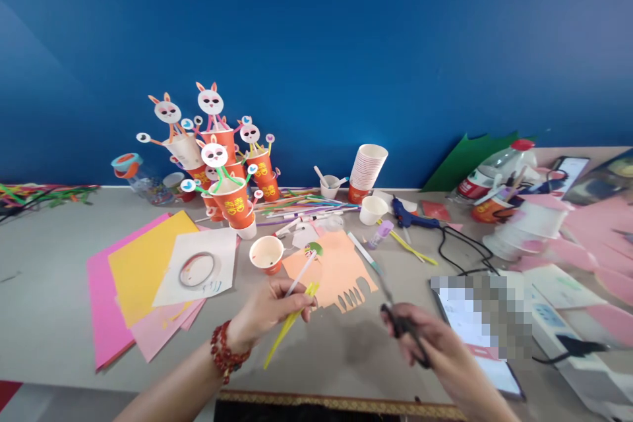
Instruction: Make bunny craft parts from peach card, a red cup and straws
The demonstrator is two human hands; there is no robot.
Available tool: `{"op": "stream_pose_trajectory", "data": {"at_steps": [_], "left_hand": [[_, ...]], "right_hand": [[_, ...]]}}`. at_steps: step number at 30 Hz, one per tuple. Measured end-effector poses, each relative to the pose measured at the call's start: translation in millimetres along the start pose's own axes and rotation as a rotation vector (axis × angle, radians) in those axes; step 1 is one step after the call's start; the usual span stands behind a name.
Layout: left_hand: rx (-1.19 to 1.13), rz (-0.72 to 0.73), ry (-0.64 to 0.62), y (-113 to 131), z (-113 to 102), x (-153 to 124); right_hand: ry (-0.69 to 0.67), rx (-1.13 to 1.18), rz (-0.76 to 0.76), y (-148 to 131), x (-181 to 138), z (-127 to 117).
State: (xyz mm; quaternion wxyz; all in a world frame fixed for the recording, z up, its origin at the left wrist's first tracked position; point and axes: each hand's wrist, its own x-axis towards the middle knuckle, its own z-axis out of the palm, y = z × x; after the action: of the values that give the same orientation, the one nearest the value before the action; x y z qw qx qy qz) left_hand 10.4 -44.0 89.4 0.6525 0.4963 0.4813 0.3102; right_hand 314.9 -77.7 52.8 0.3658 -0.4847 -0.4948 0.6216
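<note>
My left hand [270, 311], with a red bead bracelet at the wrist, pinches a yellow straw [289, 324] and a white stick [301, 274] that rises toward the orange paper. My right hand [435, 349] grips black-handled scissors [395, 310] whose blades point up and left. Between the hands, on the grey table [49, 303], lies an orange paper sheet [336, 270] with a cut fringe. A small orange paper cup [267, 254] stands just beyond my left hand.
Bunny figures on orange cups [222, 165] stand at the back. Pink and yellow sheets [138, 277] with a tape roll [196, 269] lie left. A white cup stack [368, 168], a blue glue gun [408, 216] and loose straws sit mid-table. A phone [484, 343] lies right.
</note>
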Motion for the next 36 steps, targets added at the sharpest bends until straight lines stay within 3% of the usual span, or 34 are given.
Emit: {"op": "stream_pose_trajectory", "data": {"at_steps": [3, 9, 18, 36], "left_hand": [[0.032, 0.010, -0.014, 0, 1, -1], [0.089, 0.039, -0.047, 2, -2, -1], [0.124, 0.013, -0.082, -2, -2, 5], [0.151, -0.020, -0.153, -3, -3, 9]], "right_hand": [[-0.232, -0.042, 0.068, -6, 11, 37], [-0.333, -0.117, 0.036, -11, 23, 60], [-0.308, -0.137, 0.081, -13, 22, 61], [-0.250, -0.278, -0.018, 3, 20, 56]]}}
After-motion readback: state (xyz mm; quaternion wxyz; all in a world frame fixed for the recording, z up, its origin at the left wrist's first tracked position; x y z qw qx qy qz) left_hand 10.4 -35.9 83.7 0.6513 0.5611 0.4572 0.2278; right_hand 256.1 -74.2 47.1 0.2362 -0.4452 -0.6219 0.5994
